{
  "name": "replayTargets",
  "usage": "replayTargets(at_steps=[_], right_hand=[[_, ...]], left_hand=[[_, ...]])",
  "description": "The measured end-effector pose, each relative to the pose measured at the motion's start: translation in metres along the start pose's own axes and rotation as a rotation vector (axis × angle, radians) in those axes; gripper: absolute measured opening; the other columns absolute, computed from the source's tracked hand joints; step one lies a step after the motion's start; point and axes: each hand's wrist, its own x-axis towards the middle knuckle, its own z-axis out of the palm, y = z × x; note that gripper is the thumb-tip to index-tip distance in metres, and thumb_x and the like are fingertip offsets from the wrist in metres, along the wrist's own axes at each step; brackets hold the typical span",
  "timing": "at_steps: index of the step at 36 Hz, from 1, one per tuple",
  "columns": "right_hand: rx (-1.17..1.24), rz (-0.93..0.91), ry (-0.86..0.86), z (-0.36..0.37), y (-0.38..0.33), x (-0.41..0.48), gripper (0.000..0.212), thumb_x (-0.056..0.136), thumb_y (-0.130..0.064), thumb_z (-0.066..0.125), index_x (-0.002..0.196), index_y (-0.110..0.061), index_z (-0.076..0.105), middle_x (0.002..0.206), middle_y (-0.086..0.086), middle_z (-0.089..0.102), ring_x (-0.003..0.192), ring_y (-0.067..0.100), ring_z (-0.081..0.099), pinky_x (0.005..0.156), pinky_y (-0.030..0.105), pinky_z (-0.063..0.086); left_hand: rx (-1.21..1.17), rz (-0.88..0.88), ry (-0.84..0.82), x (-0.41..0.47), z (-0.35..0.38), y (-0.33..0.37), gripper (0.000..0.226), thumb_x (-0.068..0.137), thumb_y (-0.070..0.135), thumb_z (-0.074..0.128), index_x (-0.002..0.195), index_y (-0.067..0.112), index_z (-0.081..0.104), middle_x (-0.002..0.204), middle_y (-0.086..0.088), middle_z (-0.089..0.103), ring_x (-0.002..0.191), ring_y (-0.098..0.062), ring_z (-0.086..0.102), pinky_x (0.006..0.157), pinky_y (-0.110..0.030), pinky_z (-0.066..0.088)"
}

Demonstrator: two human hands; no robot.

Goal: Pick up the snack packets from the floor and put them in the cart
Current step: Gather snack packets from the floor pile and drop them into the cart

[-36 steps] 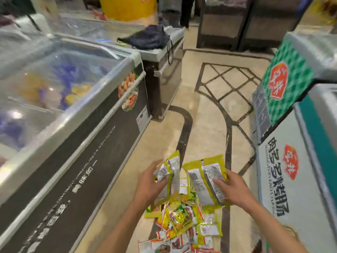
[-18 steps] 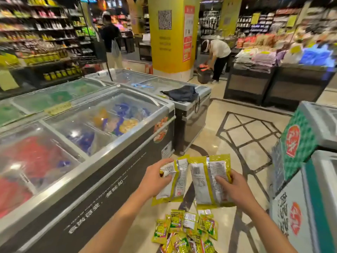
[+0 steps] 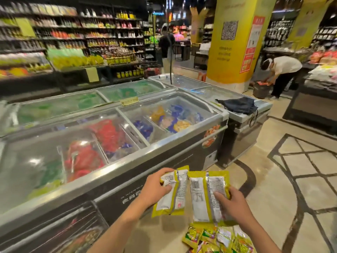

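Beside the freezer [image 3: 164, 148], the left hand [image 3: 155, 190] pinches one snack packet [image 3: 173, 196] and the right hand [image 3: 235, 203] grips a second packet [image 3: 200, 199] above the heap [image 3: 215, 238] on the floor [image 3: 273, 198]; a smooth packet may slip from such edge holds during the turn to the cart, which is not visible

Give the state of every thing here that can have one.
left hand, gripping packets, raised
right hand, gripping packets, raised
held packets, barcode sides showing, off the floor
floor packets, heaped, not yet picked up
freezer lids, closed
dark bag, lying on far freezer
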Motion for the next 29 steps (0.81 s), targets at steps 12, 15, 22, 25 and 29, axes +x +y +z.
replayTargets(at_steps=[12, 15, 22, 25, 29], right_hand=[[-0.023, -0.091, -0.345, 0.233, -0.075, -0.006, 0.015, 0.087, -0.009, 0.066, 0.097, -0.019, 0.069, 0.089, -0.012, 0.075, 0.082, 0.004, 0.07, 0.068, 0.019, 0.052], [-0.03, -0.104, -0.443, 0.289, -0.085, -0.017, 0.019, 0.087, -0.009, 0.066, 0.102, -0.02, 0.068, 0.095, -0.01, 0.075, 0.088, 0.006, 0.07, 0.077, 0.028, 0.054], [-0.135, -0.068, -0.621, 0.405, -0.075, -0.061, 0.02, 0.086, -0.009, 0.066, 0.092, -0.028, 0.068, 0.089, -0.02, 0.072, 0.085, -0.007, 0.066, 0.071, 0.012, 0.048], [-0.216, -0.039, -0.684, 0.439, -0.064, -0.074, 0.022, 0.085, -0.014, 0.066, 0.089, -0.035, 0.065, 0.087, -0.022, 0.071, 0.082, -0.012, 0.063, 0.068, 0.009, 0.046], [-0.305, -0.013, -0.715, 0.471, -0.05, -0.08, 0.021, 0.086, -0.014, 0.065, 0.087, -0.035, 0.062, 0.076, -0.033, 0.066, 0.069, -0.013, 0.061, 0.059, 0.008, 0.04]], left_hand=[[0.047, -0.203, 0.241, -0.106, -0.177, -0.151, 0.051, 0.071, 0.006, 0.071, 0.115, 0.03, 0.065, 0.095, 0.015, 0.07, 0.063, 0.008, 0.055, 0.067, -0.013, 0.044], [0.069, -0.268, 0.259, -0.139, -0.21, -0.187, 0.051, 0.071, 0.007, 0.069, 0.117, 0.026, 0.066, 0.103, 0.015, 0.07, 0.078, 0.018, 0.055, 0.077, -0.01, 0.042], [0.108, -0.451, 0.288, -0.211, -0.245, -0.263, 0.047, 0.078, 0.017, 0.072, 0.121, 0.033, 0.062, 0.086, 0.013, 0.063, 0.06, 0.007, 0.053, 0.059, -0.007, 0.035], [0.109, -0.542, 0.242, -0.235, -0.243, -0.294, 0.054, 0.072, 0.013, 0.071, 0.121, 0.034, 0.062, 0.099, 0.012, 0.069, 0.073, 0.009, 0.06, 0.066, -0.002, 0.037], [0.078, -0.629, 0.191, -0.258, -0.229, -0.335, 0.057, 0.074, 0.014, 0.067, 0.127, 0.032, 0.06, 0.113, 0.002, 0.071, 0.093, -0.014, 0.063, 0.068, -0.006, 0.04]])
